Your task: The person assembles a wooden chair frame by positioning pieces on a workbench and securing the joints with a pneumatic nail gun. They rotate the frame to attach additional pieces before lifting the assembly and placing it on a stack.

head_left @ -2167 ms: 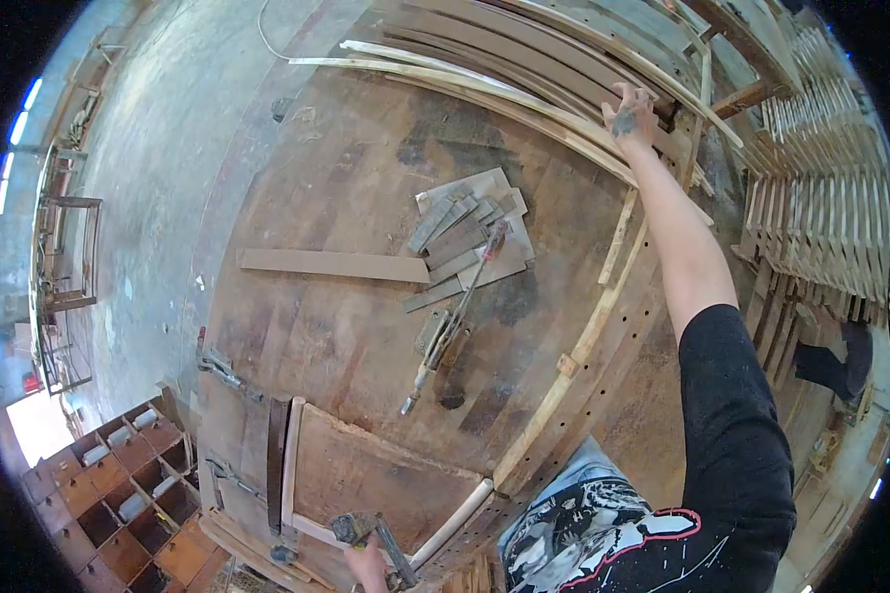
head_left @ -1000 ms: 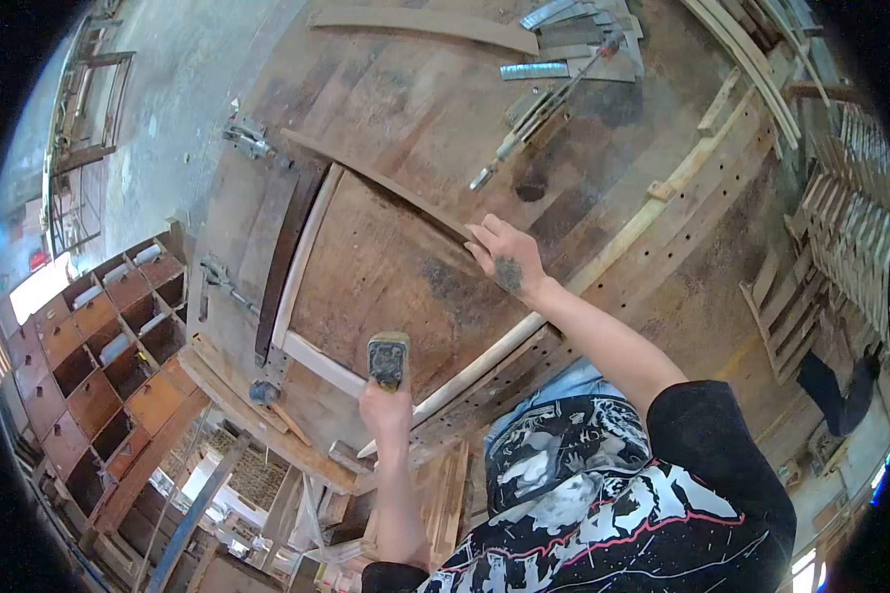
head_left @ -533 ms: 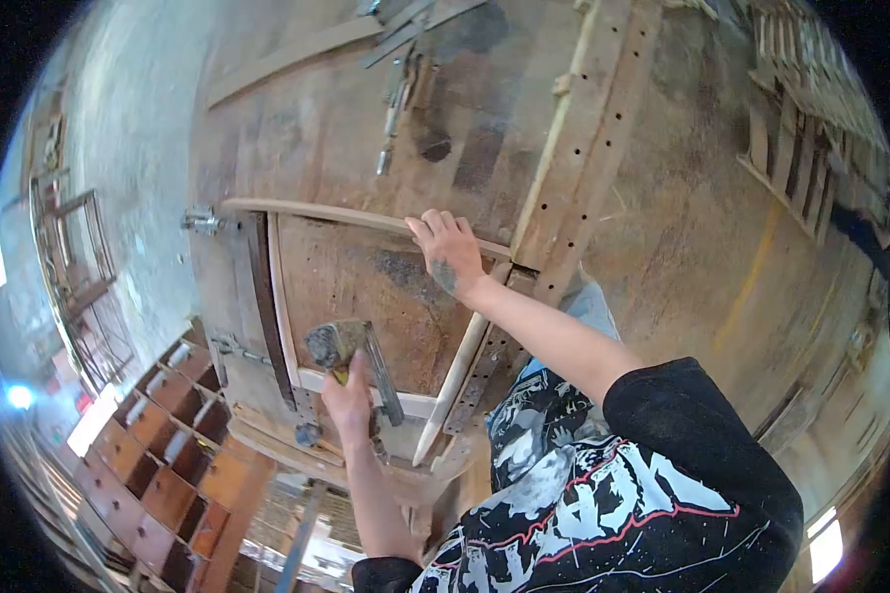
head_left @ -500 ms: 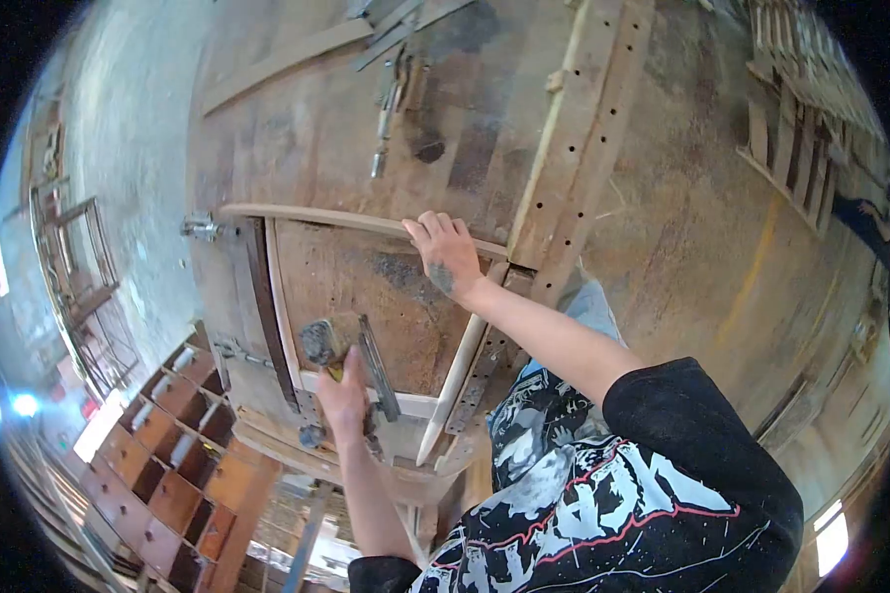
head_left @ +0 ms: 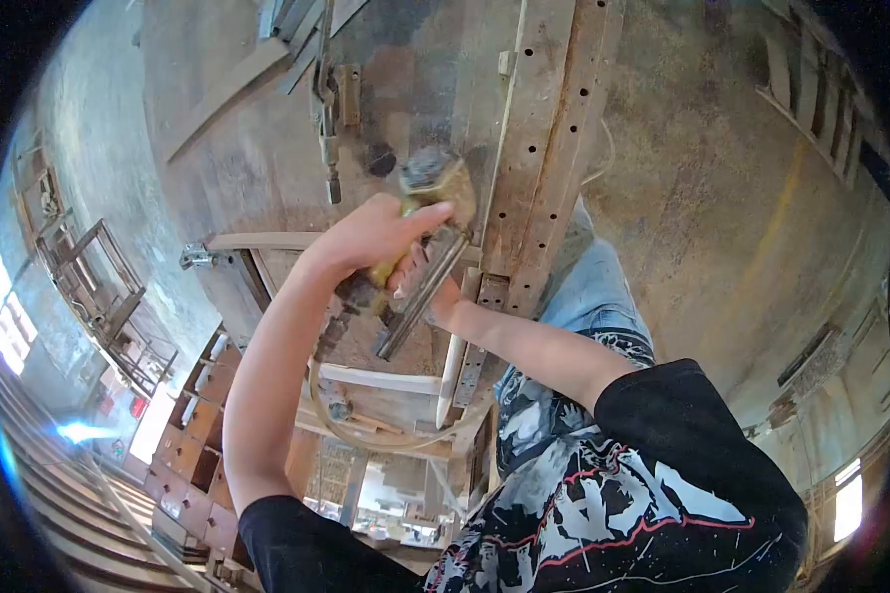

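Note:
My left hand (head_left: pixel 381 235) is closed round the yellow handle of a nail gun (head_left: pixel 435 188), its thumb along the body near the head. The tool's long dark metal magazine (head_left: pixel 420 296) points down and left. The gun is over the upper right corner of a wooden frame, whose top strip (head_left: pixel 267 240) and lower rail (head_left: pixel 381 380) show. Beneath the gun is my right hand (head_left: pixel 447 298), near that corner. The gun covers most of it, so its grip cannot be made out.
A drilled beam (head_left: pixel 554 119) runs along the right of the worktable (head_left: pixel 237 178). Metal clamps (head_left: pixel 328 148) and loose boards (head_left: pixel 222 104) lie at the back. A pale air hose (head_left: pixel 366 442) loops below the frame. Drawer fronts (head_left: pixel 193 465) stand lower left.
My left hand has lifted the nail gun from the frame's lower middle up to the upper right corner. My right hand, earlier resting on the top strip, is now mostly behind the gun.

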Tool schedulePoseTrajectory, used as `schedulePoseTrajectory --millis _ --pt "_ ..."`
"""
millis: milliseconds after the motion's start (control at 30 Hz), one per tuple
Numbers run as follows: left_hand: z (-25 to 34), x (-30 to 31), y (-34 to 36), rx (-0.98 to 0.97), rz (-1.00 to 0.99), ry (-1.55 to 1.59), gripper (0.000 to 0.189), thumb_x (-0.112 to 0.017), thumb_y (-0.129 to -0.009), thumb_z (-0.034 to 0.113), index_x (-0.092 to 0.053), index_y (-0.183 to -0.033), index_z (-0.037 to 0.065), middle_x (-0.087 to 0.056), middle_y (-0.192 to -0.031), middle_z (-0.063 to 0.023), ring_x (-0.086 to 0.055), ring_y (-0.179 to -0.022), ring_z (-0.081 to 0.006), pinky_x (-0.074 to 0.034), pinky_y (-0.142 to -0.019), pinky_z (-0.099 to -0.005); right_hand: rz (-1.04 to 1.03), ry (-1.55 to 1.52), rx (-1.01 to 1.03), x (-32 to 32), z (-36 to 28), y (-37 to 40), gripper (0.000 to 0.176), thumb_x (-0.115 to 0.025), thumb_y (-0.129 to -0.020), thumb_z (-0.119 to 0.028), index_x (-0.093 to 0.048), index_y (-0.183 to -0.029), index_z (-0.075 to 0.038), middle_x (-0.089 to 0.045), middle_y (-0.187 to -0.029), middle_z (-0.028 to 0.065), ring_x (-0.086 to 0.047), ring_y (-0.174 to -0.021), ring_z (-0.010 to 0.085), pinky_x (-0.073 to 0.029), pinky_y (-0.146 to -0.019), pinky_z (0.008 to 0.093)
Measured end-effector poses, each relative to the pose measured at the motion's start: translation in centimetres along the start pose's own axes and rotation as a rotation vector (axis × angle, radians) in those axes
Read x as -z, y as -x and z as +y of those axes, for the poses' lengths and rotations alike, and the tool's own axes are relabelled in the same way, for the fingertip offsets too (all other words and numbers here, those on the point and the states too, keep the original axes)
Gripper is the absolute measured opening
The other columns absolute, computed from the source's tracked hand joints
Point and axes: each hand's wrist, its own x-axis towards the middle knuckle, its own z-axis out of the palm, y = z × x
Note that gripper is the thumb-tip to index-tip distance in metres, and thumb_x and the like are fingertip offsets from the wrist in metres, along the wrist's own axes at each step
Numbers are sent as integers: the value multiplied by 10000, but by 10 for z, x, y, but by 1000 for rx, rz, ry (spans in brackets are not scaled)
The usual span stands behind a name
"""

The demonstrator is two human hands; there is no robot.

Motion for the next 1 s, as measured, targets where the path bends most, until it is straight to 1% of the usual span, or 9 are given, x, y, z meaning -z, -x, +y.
schedulePoseTrajectory --millis 67,133,233,367,433,500,600,767,1000 --pt "21 3 -18 78 -92 -98 593 -574 -1002 523 -637 -830 -42 -606 -566 -90 -610 -452 -203 -479 -452 -353 72 -932 -223 -15 -8 4 468 -458 -997 -127 -452 -1458 -48 -406 -1547 127 -338 -1460 343 -251 -1228 475" --pt "28 5 -31 71 -138 -166 617 -569 -1000 532 -637 -818 -54 -618 -572 -102 -613 -454 -202 -486 -465 -346 133 -1369 -368 -16 -17 8 491 -452 -1002 -131 -407 -1485 -60 -402 -1545 122 -334 -1465 343 -252 -1233 461" --pt "21 5 -51 67 -183 -226 638 -570 -993 550 -646 -807 -56 -635 -585 -120 -614 -453 -203 -492 -479 -343 92 -1165 -389 10 -17 8 517 -462 -1003 -144 -365 -1506 -76 -409 -1522 118 -353 -1446 335 -269 -1218 451" --pt "26 8 -55 61 -208 -281 636 -581 -979 569 -669 -834 -44 -637 -591 -117 -622 -474 -203 -496 -500 -349 -195 -580 -212 19 -10 0 534 -512 -978 -143 -383 -1493 -81 -429 -1469 130 -400 -1382 344 -327 -1152 463" --pt "36 17 -45 116 -168 -220 676 -614 -956 568 -676 -814 -91 -632 -580 -121 -628 -483 -212 -504 -519 -358 -205 -696 -261 25 -5 -6 550 -538 -962 -139 -394 -1490 -83 -440 -1442 135 -417 -1348 346 -353 -1114 475" --pt "46 36 -17 109 -32 -194 660 -632 -950 556 -681 -835 -91 -606 -553 -107 -617 -471 -206 -499 -512 -362 -80 -1232 -462 47 3 -14 574 -565 -943 -133 -405 -1492 -85 -451 -1414 140 -428 -1312 345 -376 -1071 493" --pt "37 86 33 170 199 -125 555 -641 -961 531 -664 -898 -20 -552 -524 -63 -586 -440 -181 -471 -466 -359 -28 -17 -55 63 -2 -21 592 -554 -945 -152 -398 -1510 -66 -479 -1368 138 -427 -1308 331 -391 -1039 510" --pt "-15 161 71 306 473 -73 546 -673 -948 523 -599 -837 -7 -543 -557 -56 -557 -416 -182 -445 -401 -355 48 77 41 57 -21 -76 609 -516 -957 -188 -377 -1527 -23 -501 -1349 155 -436 -1288 338 -385 -1037 519" --pt "-111 226 36 424 433 -205 627 -679 -935 545 -537 -726 -28 -541 -554 -94 -576 -407 -239 -464 -382 -394 -117 157 99 68 -30 -85 801 -613 -881 -187 -261 -1571 16 -480 -1347 186 -476 -1212 316 -406 -1000 441"
